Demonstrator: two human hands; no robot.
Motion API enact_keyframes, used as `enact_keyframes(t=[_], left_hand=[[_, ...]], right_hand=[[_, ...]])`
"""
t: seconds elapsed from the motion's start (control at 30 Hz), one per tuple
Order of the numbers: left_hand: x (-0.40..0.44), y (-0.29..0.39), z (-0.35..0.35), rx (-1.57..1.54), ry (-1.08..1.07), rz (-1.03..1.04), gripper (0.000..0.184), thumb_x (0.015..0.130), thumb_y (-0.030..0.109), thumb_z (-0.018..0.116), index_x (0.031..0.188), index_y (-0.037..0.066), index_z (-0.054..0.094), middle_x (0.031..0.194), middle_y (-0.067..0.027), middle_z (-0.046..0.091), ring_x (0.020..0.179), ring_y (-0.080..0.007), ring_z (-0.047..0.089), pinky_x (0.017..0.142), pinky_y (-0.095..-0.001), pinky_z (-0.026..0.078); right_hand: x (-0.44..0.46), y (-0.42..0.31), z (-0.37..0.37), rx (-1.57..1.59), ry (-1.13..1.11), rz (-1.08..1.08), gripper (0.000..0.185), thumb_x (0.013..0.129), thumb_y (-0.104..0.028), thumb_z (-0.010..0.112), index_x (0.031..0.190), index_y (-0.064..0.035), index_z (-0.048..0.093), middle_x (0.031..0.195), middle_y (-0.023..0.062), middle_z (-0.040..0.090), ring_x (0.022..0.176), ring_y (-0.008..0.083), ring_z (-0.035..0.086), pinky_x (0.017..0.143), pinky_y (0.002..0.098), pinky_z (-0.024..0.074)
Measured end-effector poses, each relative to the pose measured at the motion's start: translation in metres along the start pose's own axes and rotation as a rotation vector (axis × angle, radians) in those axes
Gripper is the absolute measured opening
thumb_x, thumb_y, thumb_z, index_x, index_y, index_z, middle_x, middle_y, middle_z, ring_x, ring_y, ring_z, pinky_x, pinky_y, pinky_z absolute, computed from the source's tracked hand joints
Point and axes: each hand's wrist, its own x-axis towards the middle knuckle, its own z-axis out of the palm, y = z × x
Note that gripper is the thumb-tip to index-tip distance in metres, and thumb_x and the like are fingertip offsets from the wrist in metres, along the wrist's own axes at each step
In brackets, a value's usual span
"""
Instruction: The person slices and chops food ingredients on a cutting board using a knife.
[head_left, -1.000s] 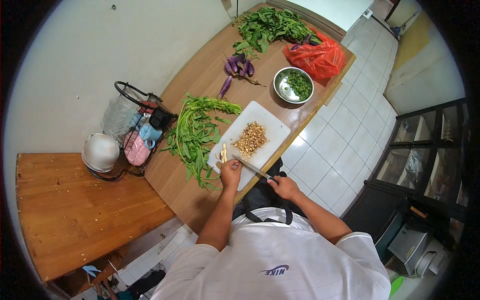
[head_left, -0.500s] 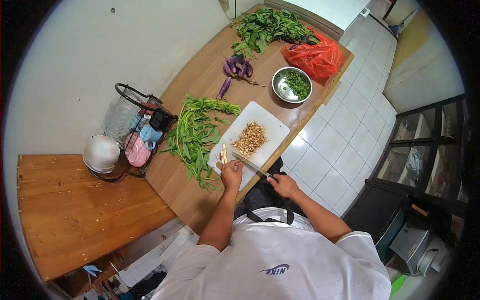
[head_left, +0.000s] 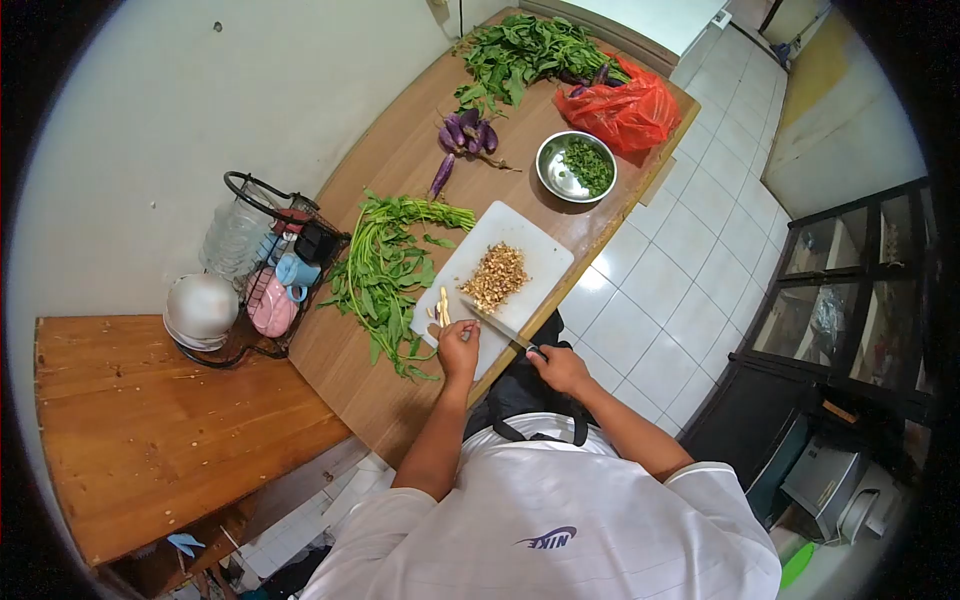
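Note:
My right hand (head_left: 560, 368) grips the black handle of a knife (head_left: 505, 331). Its blade slants across the lower part of a white cutting board (head_left: 548, 262), its tip near the left hand. My left hand (head_left: 459, 349) is closed at the board's near edge beside the blade; what its fingers pinch is too small to make out. Some pale, thin strips (head_left: 444, 302) lie on the board just beyond the left fingers. A heap of chopped brown-and-cream bits (head_left: 497, 279) covers the middle of the board.
Leafy greens (head_left: 385, 275) lie left of the board. Farther back are purple eggplants (head_left: 466, 132), a metal bowl (head_left: 563, 186) of chopped greens, a red plastic bag (head_left: 625, 115) and more greens (head_left: 520, 60). A dish rack (head_left: 285, 265) stands by the wall on the left.
The view has shifted slightly, so everything sits a little farther left. Both hands keep nearly the same place over the board, the knife still in the right one.

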Motion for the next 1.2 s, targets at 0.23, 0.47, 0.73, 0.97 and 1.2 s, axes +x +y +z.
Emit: enact_keyframes(t=[0.23,0.47,0.73,0.97,1.2], left_hand=[[-0.002,-0.011,0.003,-0.016,0.019,-0.005,0.015,0.084,0.016,0.081,0.092,0.004,0.079,0.089,-0.0123,0.075,0.089,-0.0295,0.069,0.082,-0.0407,0.055],[-0.001,-0.016,0.004,0.002,0.029,0.046,0.016,0.083,0.015,0.082,0.091,0.003,0.078,0.091,-0.0132,0.074,0.090,-0.0301,0.069,0.082,-0.0413,0.054],[0.000,-0.012,0.000,-0.068,-0.029,-0.032,0.015,0.083,0.015,0.083,0.090,0.002,0.078,0.089,-0.0129,0.074,0.085,-0.0302,0.069,0.079,-0.0407,0.055],[-0.001,-0.028,0.008,-0.036,0.016,-0.029,0.016,0.080,0.012,0.083,0.091,0.002,0.078,0.087,-0.0134,0.074,0.084,-0.0304,0.069,0.078,-0.0405,0.055],[-0.004,-0.007,-0.004,-0.059,0.001,0.011,0.014,0.082,0.012,0.082,0.092,0.003,0.079,0.089,-0.0136,0.074,0.084,-0.0307,0.069,0.079,-0.0404,0.055]], right_hand=[[-0.015,0.013,-0.004,-0.001,-0.116,0.003,0.056,0.103,-0.058,0.048,0.111,-0.0084,0.072,0.104,0.0267,0.073,0.103,0.0469,0.070,0.091,0.0565,0.0544],[-0.011,0.007,-0.002,-0.042,-0.043,-0.003,0.057,0.103,-0.059,0.048,0.110,-0.0070,0.071,0.098,0.0241,0.074,0.097,0.0457,0.070,0.086,0.0538,0.0547],[-0.010,0.004,-0.017,0.032,-0.084,0.008,0.057,0.102,-0.058,0.050,0.109,-0.0071,0.074,0.100,0.0282,0.073,0.101,0.0472,0.069,0.089,0.0568,0.0542],[-0.013,0.008,-0.003,-0.015,-0.068,-0.008,0.057,0.102,-0.059,0.050,0.109,-0.0077,0.074,0.102,0.0265,0.074,0.102,0.0469,0.070,0.091,0.0565,0.0546],[-0.001,0.000,0.002,-0.012,-0.015,-0.020,0.056,0.103,-0.057,0.049,0.105,-0.0066,0.074,0.100,0.0279,0.073,0.100,0.0479,0.070,0.091,0.0569,0.0546]])
